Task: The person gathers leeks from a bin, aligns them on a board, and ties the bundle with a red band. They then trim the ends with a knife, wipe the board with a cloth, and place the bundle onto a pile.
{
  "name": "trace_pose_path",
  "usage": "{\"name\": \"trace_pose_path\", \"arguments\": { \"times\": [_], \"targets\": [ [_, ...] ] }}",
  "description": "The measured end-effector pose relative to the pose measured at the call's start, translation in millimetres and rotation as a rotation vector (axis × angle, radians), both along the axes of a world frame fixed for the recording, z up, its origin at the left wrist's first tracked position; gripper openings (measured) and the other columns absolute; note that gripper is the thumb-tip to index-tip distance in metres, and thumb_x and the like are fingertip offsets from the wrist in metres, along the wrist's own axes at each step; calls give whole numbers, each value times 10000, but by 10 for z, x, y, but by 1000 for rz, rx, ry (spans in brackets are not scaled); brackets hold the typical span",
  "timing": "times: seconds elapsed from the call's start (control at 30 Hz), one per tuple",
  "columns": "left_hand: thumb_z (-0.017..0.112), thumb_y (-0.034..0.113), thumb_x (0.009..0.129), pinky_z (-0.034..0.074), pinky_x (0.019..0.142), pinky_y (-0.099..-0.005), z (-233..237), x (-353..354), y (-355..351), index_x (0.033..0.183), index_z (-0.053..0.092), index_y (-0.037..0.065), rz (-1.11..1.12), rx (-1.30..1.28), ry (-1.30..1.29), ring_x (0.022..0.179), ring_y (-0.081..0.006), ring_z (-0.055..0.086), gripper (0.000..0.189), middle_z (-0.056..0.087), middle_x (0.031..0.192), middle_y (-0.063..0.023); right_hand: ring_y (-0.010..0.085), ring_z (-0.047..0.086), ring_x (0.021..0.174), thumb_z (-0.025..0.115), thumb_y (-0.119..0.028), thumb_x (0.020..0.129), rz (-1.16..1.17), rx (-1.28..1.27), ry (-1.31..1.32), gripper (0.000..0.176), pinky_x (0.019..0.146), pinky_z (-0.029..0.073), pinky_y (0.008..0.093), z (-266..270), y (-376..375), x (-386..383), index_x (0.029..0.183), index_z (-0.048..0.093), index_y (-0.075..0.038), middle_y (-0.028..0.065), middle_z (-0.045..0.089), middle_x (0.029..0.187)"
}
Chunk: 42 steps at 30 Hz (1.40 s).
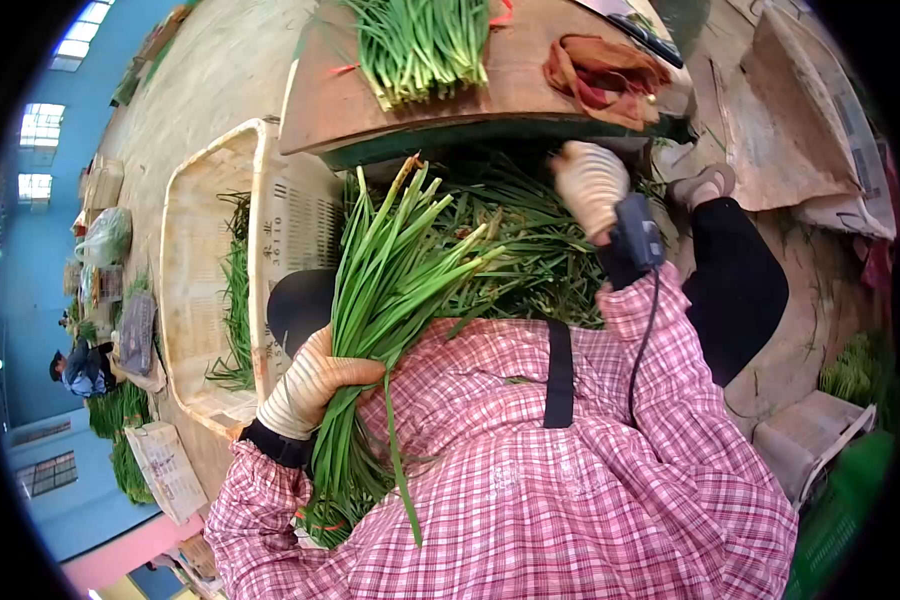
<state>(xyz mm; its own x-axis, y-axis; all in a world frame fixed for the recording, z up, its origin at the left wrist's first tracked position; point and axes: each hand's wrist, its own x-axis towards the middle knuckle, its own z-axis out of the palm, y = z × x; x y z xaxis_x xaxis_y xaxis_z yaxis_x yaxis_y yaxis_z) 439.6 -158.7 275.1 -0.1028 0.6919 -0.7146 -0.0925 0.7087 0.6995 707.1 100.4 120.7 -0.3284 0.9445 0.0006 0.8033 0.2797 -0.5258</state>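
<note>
My left hand, wrapped in a pale striped covering, is closed around a loose bunch of garlic chives. The pale cut ends fan upward and the long green leaves hang down over my lap. One stem at the top has a brown, dried tip. My right hand, wrapped the same way, is raised near the table's front edge, apart from the bunch. Motion smears its fingers, so I cannot make out how they are set. Beneath it lies a heap of loose green leaves.
A neat bundle of chives and a crumpled reddish cloth lie on the wooden table. To the left stands a white plastic crate with some leaves inside. Farther left is another person. A grey crate stands at right.
</note>
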Motion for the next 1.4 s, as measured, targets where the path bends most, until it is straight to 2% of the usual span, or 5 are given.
{"name": "trace_pose_path", "arguments": {
  "times": [0.27,0.97,1.1,1.23,1.4],
  "targets": [
    [714,-83,765,478,622,-217,44,54,198,1217,640,35,-79,8,-29,739,-68,595,473,671,976,13,145,681,855,755,-196,771,447,-757,799,312,803,524,310,443,-431,-347,989,747,26,111,755,916],
    [708,-29,814,510,896,-272,812,-504,91,1408,514,19,-384,98,474,1012,-95,617,626,707,1119,-68,352,712,840,589,-168,875,13,122,-445,195,743,556,446,310,95,868,942,721,-41,169,723,816],
    [700,-11,830,509,912,-286,603,-377,289,1416,510,24,-505,360,603,1007,-93,616,618,716,1135,-99,377,637,1090,739,-252,842,127,370,547,325,919,499,435,1446,-337,180,1121,705,-88,175,686,1152],
    [673,-6,843,515,915,-308,523,-185,451,1431,503,50,-574,459,656,1050,-155,659,615,707,1168,-167,381,502,1286,790,-301,766,585,699,283,362,1076,337,539,1706,-559,-405,1069,720,-117,75,590,1365],
    [640,-33,797,551,841,-404,402,-218,334,1443,506,158,-656,493,1046,1037,-379,676,687,692,1117,-219,249,703,938,729,-192,847,328,-185,978,143,825,541,377,1293,-560,-181,920,771,-76,115,751,913]
  ]
}}
